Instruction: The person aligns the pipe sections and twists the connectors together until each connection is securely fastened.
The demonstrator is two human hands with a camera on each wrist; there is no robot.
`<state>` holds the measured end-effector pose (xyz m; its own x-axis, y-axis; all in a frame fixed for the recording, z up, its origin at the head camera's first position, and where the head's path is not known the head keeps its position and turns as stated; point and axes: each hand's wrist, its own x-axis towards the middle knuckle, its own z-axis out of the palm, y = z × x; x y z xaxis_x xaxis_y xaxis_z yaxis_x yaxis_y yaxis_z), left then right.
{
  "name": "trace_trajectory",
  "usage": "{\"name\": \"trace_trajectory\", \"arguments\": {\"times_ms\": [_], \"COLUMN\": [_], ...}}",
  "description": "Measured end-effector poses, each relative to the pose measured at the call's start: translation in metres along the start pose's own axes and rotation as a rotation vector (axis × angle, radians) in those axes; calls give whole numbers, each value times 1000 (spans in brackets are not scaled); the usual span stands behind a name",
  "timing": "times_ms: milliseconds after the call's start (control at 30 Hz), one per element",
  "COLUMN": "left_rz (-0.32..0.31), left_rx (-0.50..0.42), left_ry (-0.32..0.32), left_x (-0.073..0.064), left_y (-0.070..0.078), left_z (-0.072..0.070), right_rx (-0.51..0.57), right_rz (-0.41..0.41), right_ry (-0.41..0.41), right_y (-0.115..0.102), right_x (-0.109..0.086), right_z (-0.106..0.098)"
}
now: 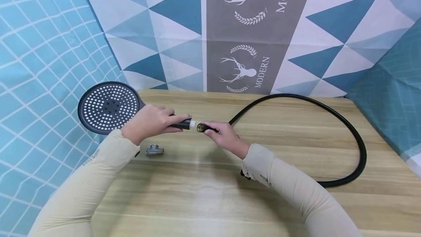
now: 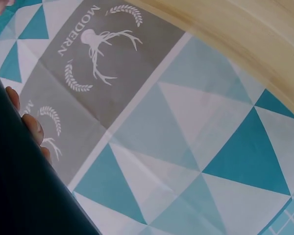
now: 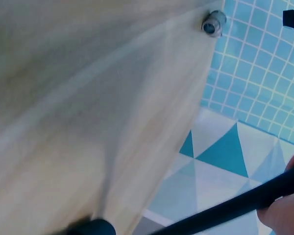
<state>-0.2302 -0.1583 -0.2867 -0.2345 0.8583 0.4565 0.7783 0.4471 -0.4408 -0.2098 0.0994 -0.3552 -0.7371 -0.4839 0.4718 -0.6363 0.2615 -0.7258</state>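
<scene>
A black shower head (image 1: pixel 110 107) with a round face of pale nozzles is at the left of the head view. My left hand (image 1: pixel 152 120) grips its handle, whose white tip (image 1: pixel 192 124) points right. My right hand (image 1: pixel 227 136) pinches the end connector (image 1: pixel 201 127) of a black shower hose (image 1: pixel 361 145). The connector's open end faces the handle tip, with a small gap between them. In the left wrist view, fingers (image 2: pixel 34 129) wrap round a dark surface. The right wrist view shows the hose (image 3: pixel 225 210) running to my fingers (image 3: pixel 284 210).
A small metal fitting (image 1: pixel 154 150) lies on the wooden table (image 1: pixel 197 200) below my left hand. The hose loops across the table's right side, and a black end (image 1: pixel 245 175) shows by my right cuff. Patterned sheets (image 1: pixel 177 14) stand behind, blue-tiled ones (image 1: pixel 36 65) at the left.
</scene>
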Motion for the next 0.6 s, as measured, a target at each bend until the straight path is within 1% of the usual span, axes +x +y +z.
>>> {"name": "trace_trajectory", "arguments": {"times_ms": [133, 300, 400, 500, 600], "left_rz": [-2, -1, 3, 5, -3], "left_rx": [9, 22, 27, 36, 46], "left_ry": [2, 28, 39, 28, 17], "left_x": [0, 1, 2, 2, 1], "left_y": [0, 1, 3, 3, 1], "left_z": [-5, -10, -13, -16, -17], "right_rx": [45, 45, 38, 29, 46], "right_rz": [4, -13, 3, 27, 46], "right_ry": [7, 29, 35, 54, 74], "right_y": [0, 1, 0, -2, -4], "right_x": [0, 1, 1, 0, 0], "right_z": [5, 12, 14, 16, 19]}}
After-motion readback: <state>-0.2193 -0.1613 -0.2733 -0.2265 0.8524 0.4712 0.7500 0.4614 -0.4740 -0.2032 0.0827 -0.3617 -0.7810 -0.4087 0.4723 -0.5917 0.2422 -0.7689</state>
